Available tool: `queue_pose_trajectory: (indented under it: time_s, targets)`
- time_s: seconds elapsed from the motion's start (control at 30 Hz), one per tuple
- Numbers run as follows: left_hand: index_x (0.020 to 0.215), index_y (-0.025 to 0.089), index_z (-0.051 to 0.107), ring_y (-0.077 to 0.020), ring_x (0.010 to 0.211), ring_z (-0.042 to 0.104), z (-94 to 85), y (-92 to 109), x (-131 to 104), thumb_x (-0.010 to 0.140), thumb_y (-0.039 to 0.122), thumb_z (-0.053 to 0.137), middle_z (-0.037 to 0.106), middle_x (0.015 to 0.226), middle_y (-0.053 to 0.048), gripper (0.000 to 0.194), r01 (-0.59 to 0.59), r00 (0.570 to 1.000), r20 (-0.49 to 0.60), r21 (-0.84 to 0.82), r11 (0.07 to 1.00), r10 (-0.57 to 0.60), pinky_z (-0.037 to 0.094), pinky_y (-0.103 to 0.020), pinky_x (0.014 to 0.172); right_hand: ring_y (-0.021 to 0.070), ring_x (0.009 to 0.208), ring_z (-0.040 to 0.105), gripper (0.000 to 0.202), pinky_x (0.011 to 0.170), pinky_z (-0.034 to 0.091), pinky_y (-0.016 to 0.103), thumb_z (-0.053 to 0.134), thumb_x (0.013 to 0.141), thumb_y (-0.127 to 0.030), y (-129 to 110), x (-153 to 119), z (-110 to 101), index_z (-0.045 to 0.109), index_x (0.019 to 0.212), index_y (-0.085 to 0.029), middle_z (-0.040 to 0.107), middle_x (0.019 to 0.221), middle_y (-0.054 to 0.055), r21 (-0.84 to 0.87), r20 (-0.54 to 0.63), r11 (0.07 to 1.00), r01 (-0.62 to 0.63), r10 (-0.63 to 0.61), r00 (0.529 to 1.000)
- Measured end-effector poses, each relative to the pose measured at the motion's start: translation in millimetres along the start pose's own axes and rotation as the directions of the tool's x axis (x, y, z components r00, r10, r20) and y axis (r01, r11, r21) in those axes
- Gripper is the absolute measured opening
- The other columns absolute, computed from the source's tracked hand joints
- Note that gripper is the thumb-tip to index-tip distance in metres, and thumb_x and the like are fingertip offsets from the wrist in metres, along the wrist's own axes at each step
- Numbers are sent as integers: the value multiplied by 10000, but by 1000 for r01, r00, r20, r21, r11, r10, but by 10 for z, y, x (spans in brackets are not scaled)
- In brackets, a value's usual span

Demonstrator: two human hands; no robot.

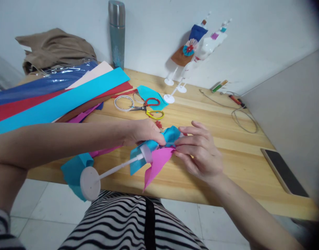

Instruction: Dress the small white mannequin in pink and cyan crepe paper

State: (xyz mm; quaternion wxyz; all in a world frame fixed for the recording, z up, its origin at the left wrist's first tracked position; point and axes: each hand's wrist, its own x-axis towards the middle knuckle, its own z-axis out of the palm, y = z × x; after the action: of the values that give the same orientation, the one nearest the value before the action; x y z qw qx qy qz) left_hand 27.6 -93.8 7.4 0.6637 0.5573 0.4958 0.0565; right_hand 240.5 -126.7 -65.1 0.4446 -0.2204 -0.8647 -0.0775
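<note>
A small white dress-form stand [117,169] lies tilted near the table's front edge, its round base towards me. Turquoise sheet material [136,160] is wrapped about its body, and a pointed pink piece [157,163] hangs from it. My left hand [148,132] is closed round the wrapped body, thumb pressed on the turquoise. My right hand [201,149] pinches the upper corner of the pink piece against the form's side. A thin clear strip seems to run between both hands. Part of the form's body is hidden by my fingers.
Scissors [144,108] and a tape roll [124,103] lie behind my hands. Coloured sheets [63,100] are stacked at left, near a steel flask [117,38]. Two dressed forms [182,57] stand by the wall. A phone [284,172] and a cable [236,118] lie at right.
</note>
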Motion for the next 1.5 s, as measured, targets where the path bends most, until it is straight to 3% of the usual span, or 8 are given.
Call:
queue_pose_trajectory:
  time_s: [0.3,0.5,0.83,1.03,1.27,1.37,1.5]
  targets:
    - [500,179,436,-74,470,316,8,-29,3,819,101,638,374,469,62,386,-8,1000,3,0,1000,8,189,-238,493,235,940,775,125,1109,505,507,670,968,-165,8,38,-17,656,877,-249,760,758,2,-1,3,998,61,-61,998]
    - [478,184,385,-62,458,262,10,-43,2,837,84,623,320,472,68,442,-41,999,5,-26,999,41,155,-239,488,232,905,764,110,1054,530,518,633,995,-219,-31,73,-35,635,900,-274,735,762,-6,-6,56,998,-63,64,996]
    - [513,193,391,-74,489,300,14,-87,8,825,101,618,330,520,61,397,-36,999,-25,-85,996,34,195,-235,523,208,835,724,150,973,530,457,672,925,-123,-109,109,44,630,899,-265,699,784,-19,72,60,972,-223,218,974]
    - [528,189,424,-78,486,302,-3,-124,48,786,116,617,347,519,63,330,-31,999,-13,-55,998,31,185,-255,528,210,806,705,163,893,553,451,668,935,-122,-117,109,84,634,887,-274,696,784,-5,100,48,965,-243,240,970]
    - [524,184,407,-72,510,288,2,-125,16,833,138,623,340,519,53,380,-48,999,-2,-72,996,48,202,-220,516,211,772,678,183,785,592,437,690,903,-87,-100,130,107,647,900,-265,670,780,10,97,18,973,-209,208,978]
    - [514,179,423,-76,510,294,5,-131,11,803,146,643,359,501,44,365,-40,999,-4,-79,996,40,215,-211,504,234,837,695,195,748,610,431,723,880,-92,-116,137,100,686,959,-267,689,850,35,72,-4,970,-232,233,972]
    - [505,177,435,-70,485,312,17,-131,6,811,185,652,375,500,47,375,-41,999,5,-78,996,41,218,-222,501,302,1113,718,300,893,628,511,739,873,-151,-138,112,99,707,1136,-291,732,1176,97,107,6,925,-366,367,930]
